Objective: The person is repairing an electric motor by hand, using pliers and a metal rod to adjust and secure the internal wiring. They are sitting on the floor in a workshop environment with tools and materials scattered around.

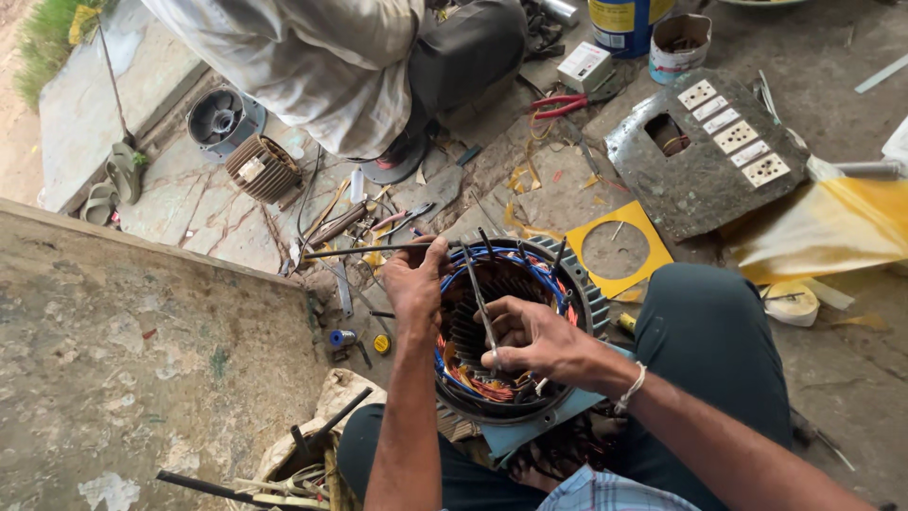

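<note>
Left hand: the left hand [413, 280] is resting on the far rim of the motor stator [501, 331], its grip pinching a long thin metal rod [378, 250] between thumb and fingertips; the rod is lying roughly level and pointing out to the left.
Right hand: the right hand [530, 339] is reaching into the stator's bore, its grip pressed together around a slim strip tool [480, 305] that is slanting up and away from the fingers.
Stator: it is sitting between the person's knees, tilted open toward the camera, with blue, red and orange wires [473, 383] running around the inside of its winding.
Wrist: a pale bracelet [632, 386] is circling the right wrist.
Floor nearby: a yellow square sheet with a round cut-out [617, 248] is lying just beyond the stator; a dark switch board with white sockets [709, 156] is lying farther off to the right, and red-handled pliers [560, 104] are resting well apart, near a small white box [584, 66].
Other person: someone in a striped shirt [303, 57] is crouching across the floor, hands out of sight.
Left side: a ribbed motor housing [262, 167] is standing near a concrete slab [132, 369].
</note>
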`<state>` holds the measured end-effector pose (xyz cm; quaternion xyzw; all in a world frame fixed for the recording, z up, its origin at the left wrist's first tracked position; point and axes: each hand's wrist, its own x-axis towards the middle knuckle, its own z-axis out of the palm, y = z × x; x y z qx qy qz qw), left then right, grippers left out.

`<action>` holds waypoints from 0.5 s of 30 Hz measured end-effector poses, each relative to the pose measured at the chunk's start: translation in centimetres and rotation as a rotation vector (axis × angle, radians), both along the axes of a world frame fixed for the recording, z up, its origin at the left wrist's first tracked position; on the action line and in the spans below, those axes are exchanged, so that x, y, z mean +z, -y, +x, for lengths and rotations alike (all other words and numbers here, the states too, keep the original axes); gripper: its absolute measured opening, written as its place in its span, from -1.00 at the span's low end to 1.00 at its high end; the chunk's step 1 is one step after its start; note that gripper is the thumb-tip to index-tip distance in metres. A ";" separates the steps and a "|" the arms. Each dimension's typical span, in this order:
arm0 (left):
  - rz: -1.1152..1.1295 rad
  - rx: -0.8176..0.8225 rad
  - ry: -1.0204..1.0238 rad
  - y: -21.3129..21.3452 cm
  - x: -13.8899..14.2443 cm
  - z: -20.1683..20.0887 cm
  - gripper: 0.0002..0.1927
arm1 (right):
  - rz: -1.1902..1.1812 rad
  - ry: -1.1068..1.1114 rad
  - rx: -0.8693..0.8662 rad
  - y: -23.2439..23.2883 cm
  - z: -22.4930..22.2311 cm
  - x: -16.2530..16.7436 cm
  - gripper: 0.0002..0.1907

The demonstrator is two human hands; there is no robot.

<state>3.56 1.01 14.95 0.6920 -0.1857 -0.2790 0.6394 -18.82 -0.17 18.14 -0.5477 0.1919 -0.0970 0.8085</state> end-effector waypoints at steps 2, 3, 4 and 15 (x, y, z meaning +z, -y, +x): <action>0.013 0.002 0.008 -0.1 0.2 0.1 -0.80 | 0.027 -0.058 0.034 0.4 0.3 -0.1 -0.27; 0.014 0.002 0.013 -0.1 0.3 0.1 -0.80 | 0.035 -0.090 0.045 0.5 0.3 -0.1 -0.26; 0.014 -0.001 0.019 -0.1 0.3 0.1 -0.80 | 0.042 -0.121 0.055 0.6 0.5 -0.1 -0.26; 0.003 -0.003 0.022 -0.7 0.7 0.2 -0.84 | 0.054 -0.002 -0.072 1.1 5.4 -0.6 -0.42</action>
